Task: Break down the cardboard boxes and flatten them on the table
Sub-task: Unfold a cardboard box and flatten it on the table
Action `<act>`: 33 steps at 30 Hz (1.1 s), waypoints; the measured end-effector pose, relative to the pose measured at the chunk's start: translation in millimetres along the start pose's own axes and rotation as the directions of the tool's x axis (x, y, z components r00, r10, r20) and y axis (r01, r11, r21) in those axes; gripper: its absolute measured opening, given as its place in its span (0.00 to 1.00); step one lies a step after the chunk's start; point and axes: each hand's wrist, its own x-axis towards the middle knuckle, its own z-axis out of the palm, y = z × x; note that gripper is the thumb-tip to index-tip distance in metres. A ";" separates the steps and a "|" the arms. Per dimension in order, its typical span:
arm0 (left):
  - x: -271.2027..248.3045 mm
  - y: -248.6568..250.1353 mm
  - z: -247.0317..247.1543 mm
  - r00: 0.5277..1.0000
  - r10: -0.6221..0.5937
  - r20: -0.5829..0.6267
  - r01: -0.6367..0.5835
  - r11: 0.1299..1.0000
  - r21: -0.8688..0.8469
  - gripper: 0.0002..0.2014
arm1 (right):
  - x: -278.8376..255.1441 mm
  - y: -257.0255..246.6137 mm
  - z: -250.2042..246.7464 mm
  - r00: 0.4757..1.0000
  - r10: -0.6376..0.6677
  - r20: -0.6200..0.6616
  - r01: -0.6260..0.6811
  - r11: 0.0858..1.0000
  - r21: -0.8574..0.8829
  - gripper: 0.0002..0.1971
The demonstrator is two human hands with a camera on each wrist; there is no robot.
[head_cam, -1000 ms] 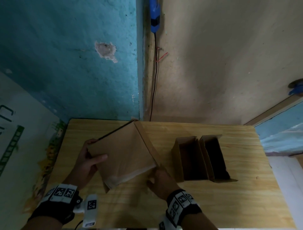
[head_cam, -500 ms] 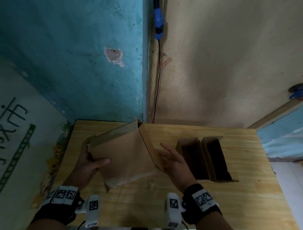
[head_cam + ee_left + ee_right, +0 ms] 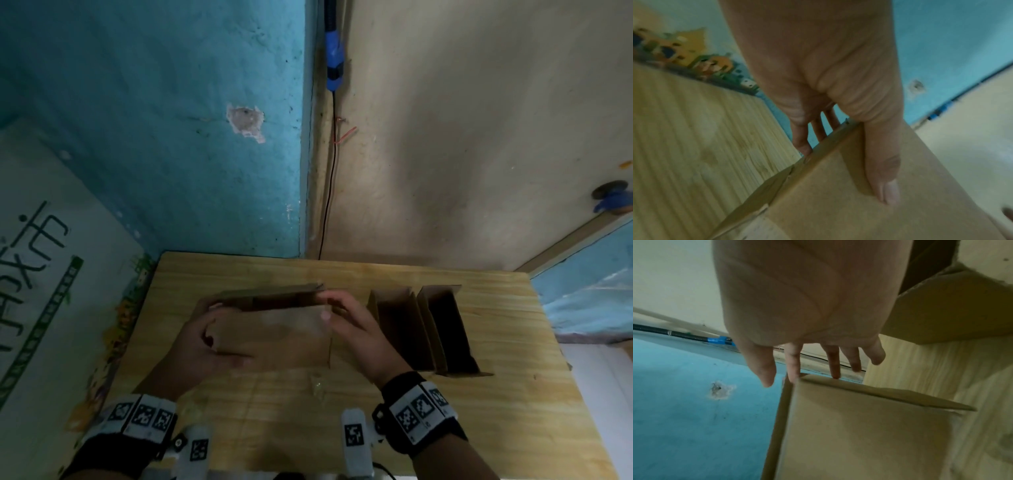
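A brown cardboard box (image 3: 274,337) stands on the wooden table (image 3: 479,428) in the head view, its open side facing up and away. My left hand (image 3: 219,337) grips its left end, thumb (image 3: 884,170) pressed on the near face and the fingers wrapped round the back of the box (image 3: 879,219). At the right top corner is my right hand (image 3: 334,308), with its fingers (image 3: 793,378) straight and touching the rim of the box (image 3: 859,434). Two more open cardboard boxes (image 3: 397,329) (image 3: 445,332) stand side by side just right of that hand.
The table sits in a corner between a teal wall (image 3: 171,137) and a beige wall (image 3: 479,137) with a thin cable (image 3: 329,192). A printed board (image 3: 51,274) leans along the table's left side. A small scrap of clear tape (image 3: 317,387) lies near the front.
The box has turned from tilted with a flat face up to standing with its opening up. My right hand moved from its near corner to its far right top corner.
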 end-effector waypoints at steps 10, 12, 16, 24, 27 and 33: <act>-0.6 11.1 -1.8 0.877 -0.042 0.478 -0.139 0.931 0.336 0.50 | 11.8 5.4 -6.2 0.974 0.167 0.153 -0.058 0.837 -0.545 0.18; -0.2 19.9 -1.3 0.853 -0.081 0.515 -0.166 0.895 0.414 0.47 | 12.3 2.0 -5.3 0.973 0.165 0.159 -0.042 0.810 -0.584 0.18; 1.8 34.7 0.5 0.842 -0.131 0.523 -0.200 0.825 0.528 0.48 | 11.6 -2.2 -1.0 0.972 0.177 0.156 -0.029 0.743 -0.669 0.11; -4.0 31.7 4.3 0.875 -0.011 0.485 -0.245 0.853 0.461 0.48 | 12.5 -10.1 0.8 0.976 0.124 0.179 0.043 0.696 -0.717 0.12; -4.9 30.4 4.8 0.881 0.026 0.472 -0.248 0.876 0.414 0.50 | 12.3 -11.7 0.5 0.974 0.139 0.178 0.022 0.727 -0.687 0.18; 4.5 29.2 1.4 0.889 0.130 0.438 -0.242 0.947 0.210 0.58 | 13.4 -15.7 -5.1 0.969 0.196 0.153 -0.098 0.867 -0.488 0.22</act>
